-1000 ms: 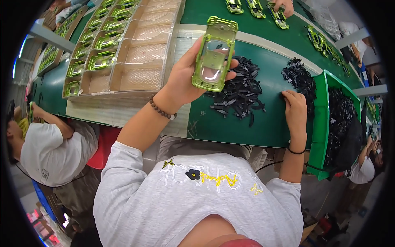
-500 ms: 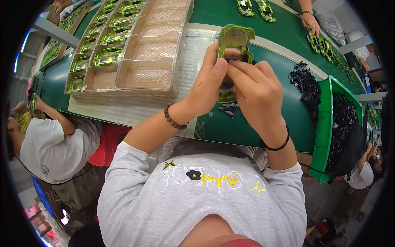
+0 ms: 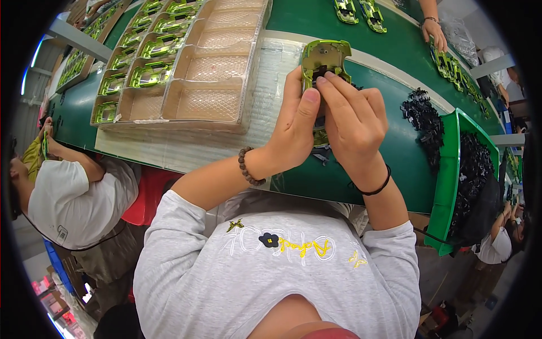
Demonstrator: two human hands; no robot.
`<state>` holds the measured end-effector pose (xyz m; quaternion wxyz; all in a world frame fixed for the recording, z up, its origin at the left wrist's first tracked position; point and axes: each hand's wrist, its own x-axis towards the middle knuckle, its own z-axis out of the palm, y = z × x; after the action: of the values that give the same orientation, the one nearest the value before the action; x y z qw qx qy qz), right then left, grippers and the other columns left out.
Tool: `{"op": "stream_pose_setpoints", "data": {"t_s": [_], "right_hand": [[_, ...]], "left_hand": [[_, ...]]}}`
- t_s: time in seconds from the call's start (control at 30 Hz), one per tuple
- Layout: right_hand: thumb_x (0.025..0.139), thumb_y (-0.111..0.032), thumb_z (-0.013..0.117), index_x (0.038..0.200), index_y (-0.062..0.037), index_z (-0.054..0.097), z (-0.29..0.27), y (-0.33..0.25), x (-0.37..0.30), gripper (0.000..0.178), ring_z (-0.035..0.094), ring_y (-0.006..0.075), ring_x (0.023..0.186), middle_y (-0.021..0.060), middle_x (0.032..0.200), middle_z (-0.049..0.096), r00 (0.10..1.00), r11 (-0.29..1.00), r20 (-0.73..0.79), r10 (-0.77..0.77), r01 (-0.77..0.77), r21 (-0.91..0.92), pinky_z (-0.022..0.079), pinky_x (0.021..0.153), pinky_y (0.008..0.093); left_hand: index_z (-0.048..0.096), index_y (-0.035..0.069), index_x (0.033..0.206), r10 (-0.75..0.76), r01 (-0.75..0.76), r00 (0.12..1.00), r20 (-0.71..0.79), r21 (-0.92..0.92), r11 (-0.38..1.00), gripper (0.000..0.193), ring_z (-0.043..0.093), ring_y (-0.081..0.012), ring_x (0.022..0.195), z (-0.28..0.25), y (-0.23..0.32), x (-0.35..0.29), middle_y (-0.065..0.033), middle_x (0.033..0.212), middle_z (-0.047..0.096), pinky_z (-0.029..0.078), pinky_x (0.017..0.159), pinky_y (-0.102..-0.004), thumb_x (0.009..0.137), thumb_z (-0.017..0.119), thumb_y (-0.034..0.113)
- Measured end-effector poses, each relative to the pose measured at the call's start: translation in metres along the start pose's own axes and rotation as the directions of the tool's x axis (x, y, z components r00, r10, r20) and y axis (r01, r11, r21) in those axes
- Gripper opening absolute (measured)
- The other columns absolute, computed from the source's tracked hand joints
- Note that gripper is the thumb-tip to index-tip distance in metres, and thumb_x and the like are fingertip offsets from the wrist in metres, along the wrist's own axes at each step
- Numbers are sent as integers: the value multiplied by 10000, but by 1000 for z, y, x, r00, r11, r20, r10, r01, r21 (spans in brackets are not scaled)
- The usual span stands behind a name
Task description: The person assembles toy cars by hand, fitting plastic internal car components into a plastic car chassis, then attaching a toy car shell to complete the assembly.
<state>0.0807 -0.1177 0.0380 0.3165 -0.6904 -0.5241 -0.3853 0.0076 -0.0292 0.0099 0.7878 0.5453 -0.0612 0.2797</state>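
Green shell (image 3: 326, 52) is above desk (image 3: 409, 175), its edge held by fingers of L hand (image 3: 293, 127), while those of R hand (image 3: 355, 127) touch its inner side (grip: can't tell), prob. light, stiff, slippery plastic, so best taken by side edges.

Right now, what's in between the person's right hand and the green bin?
In the head view, a heap of small black parts lies there, beside the green bin, with green tabletop between the heap and the right hand.
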Motion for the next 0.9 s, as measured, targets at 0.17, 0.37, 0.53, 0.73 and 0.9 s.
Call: {"op": "stream_pose_setpoints", "data": {"t_s": [0.17,0.37,0.53,0.73,0.9], "right_hand": [[612,27,663,883,-41,685,-2,3,1,280,516,173,648,34,923,677,995,999,101,-28,30,-26,437,599,258],[613,29,665,848,-36,657,2,2,-4,244,532,180,672,31,912,677,995,999,98,-21,18,36,440,618,280],[697,42,690,862,-33,598,8,0,-7,203,558,182,723,69,922,670,990,959,27,136,-139,248,452,676,270],[904,-121,560,1050,4,552,12,-3,-4,192,548,99,850,47,966,619,700,361,446,558,-689,629,447,748,230],[894,-148,546,1041,3,573,19,-8,-9,213,580,125,655,125,769,639,641,284,393,659,-697,659,458,609,270]], "left_hand": [[380,4,1110,-117,108,988,-105,-82,991,201,456,-85,934,-10,3,9,-71,1054,487,417,801,-260,942,392,113],[454,-7,1008,-97,97,971,-218,-13,995,136,501,-65,833,-7,1,16,-54,944,555,431,727,-216,934,443,107],[491,-16,989,-108,125,966,-237,60,990,140,519,-72,817,-12,-2,17,-54,920,577,444,702,-227,937,451,108],[511,-8,1003,-41,92,974,-223,221,971,142,503,-70,796,-9,1,12,-41,901,575,429,685,-221,934,466,108],[527,-4,1021,18,41,981,-193,301,953,149,487,-68,778,-3,2,13,-31,884,572,422,672,-226,930,467,97]]}}
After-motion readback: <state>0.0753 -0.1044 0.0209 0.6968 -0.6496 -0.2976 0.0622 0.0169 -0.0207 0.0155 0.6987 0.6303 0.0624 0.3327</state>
